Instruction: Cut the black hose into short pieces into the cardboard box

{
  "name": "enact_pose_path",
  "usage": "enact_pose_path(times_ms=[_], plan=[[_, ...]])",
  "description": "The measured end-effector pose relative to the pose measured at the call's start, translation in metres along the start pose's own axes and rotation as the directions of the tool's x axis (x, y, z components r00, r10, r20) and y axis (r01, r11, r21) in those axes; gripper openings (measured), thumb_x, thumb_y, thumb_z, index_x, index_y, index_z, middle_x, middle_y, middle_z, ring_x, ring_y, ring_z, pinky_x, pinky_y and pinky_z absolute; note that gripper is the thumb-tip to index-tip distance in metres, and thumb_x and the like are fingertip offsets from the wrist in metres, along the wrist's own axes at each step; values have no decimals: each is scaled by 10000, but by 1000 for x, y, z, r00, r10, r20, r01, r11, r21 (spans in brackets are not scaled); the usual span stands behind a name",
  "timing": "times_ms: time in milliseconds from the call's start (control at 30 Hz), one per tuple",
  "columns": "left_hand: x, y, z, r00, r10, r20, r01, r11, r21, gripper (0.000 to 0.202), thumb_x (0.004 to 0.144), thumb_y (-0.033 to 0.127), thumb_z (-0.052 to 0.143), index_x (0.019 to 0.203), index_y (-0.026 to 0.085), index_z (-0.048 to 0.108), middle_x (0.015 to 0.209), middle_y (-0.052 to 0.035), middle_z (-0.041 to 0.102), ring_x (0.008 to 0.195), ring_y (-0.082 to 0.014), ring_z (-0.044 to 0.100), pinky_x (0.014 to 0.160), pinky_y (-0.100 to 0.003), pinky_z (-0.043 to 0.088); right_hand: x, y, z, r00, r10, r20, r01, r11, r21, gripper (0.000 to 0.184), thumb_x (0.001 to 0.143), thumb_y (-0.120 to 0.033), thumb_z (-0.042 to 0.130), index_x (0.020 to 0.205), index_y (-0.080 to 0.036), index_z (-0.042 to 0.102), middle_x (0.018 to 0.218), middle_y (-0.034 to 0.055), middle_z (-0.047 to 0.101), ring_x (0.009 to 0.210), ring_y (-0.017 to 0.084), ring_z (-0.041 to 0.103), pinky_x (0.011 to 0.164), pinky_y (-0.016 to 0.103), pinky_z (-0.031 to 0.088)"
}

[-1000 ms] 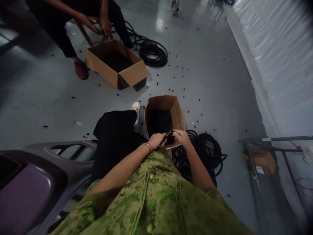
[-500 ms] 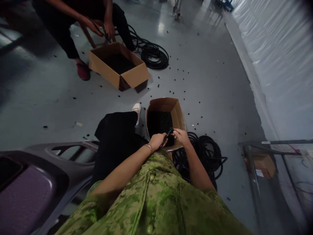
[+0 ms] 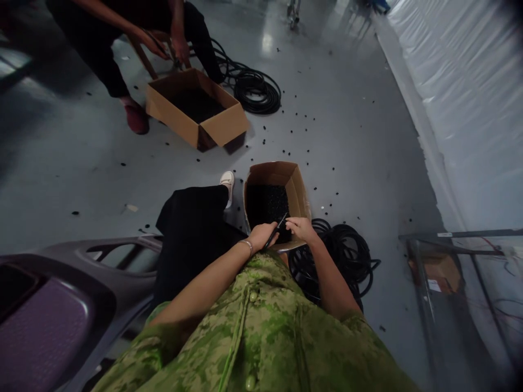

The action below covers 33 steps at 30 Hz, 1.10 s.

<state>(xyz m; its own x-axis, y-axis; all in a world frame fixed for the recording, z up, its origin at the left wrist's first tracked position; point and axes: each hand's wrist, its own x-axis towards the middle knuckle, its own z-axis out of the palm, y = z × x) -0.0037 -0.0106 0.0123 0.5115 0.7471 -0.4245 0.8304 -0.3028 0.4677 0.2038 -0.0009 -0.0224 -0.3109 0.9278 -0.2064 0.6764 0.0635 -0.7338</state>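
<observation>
My left hand (image 3: pixel 262 236) is closed around scissors (image 3: pixel 281 220) with dark handles; a thin metal blade sticks out toward my right hand. Fingers pinched, my right hand (image 3: pixel 300 227) holds the end of black tubing (image 3: pixel 287 222) beside the blade, mostly hidden by the fingers. Both hands are over the near side of an open cardboard box (image 3: pixel 300 190). Inside it lie many small black pieces (image 3: pixel 275 201). A tangled coil of black tubing (image 3: pixel 347 253) rests on the floor by my right forearm.
Across from me a seated person (image 3: pixel 180 38) works over a second cardboard box (image 3: pixel 175 117), with another black coil (image 3: pixel 259 95) beside it. Small black bits dot the floor. A grey plastic chair (image 3: pixel 126 253) is at left, a metal frame (image 3: pixel 461 235) at right.
The scissors' blade has turned into clear view between my hands, where a dark looped shape showed before. My right hand has shifted slightly left; the box stays put.
</observation>
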Motion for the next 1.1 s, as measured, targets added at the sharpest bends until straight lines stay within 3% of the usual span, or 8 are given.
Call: enact_pose_path(times_ms=[167,467,600,767,933,1100], plan=[[3,1,0,1000,-6,-5,7,1000,30,298,951,327,454,1132,162,623,1015,-157,732,945,-277,715,806,-331,511,0,0,-2,998,10,-57,-15,997,-81,331,960,-341,486,813,-195,744,705,17,714,601,144,624,634,228,460],[0,9,-5,999,-36,-13,37,997,71,325,971,331,418,1170,146,596,994,-166,734,915,-279,722,789,-335,513,0,9,8,983,112,-143,-111,994,19,332,965,-369,460,984,-201,746,758,2,736,551,126,605,650,232,486],[3,6,4,1000,-15,-13,15,1000,25,354,971,404,434,1189,168,582,1012,-149,739,935,-267,721,784,-314,519,-3,11,5,994,72,-81,-68,997,46,330,954,-366,481,1043,-191,746,778,6,742,542,125,599,640,242,486],[5,1,10,1000,6,-15,-7,997,-82,299,958,364,482,1175,189,591,1056,-113,742,977,-233,714,797,-276,512,-3,1,-2,999,-33,5,34,997,-70,249,939,-304,537,910,-218,769,793,12,748,688,153,651,669,235,456],[5,2,5,1000,-16,2,16,997,-75,271,962,293,453,1112,159,635,986,-124,750,916,-233,724,792,-288,513,-1,-12,-7,999,-44,-5,42,978,-207,266,950,-292,548,788,-220,746,820,30,751,788,177,662,706,240,418],[4,4,2,999,-45,-25,44,997,-66,268,941,303,491,1106,163,649,982,-130,748,921,-237,724,800,-290,514,4,-10,-2,999,-22,-36,15,981,-195,280,968,-305,524,818,-230,748,808,23,754,808,178,668,710,234,418]])
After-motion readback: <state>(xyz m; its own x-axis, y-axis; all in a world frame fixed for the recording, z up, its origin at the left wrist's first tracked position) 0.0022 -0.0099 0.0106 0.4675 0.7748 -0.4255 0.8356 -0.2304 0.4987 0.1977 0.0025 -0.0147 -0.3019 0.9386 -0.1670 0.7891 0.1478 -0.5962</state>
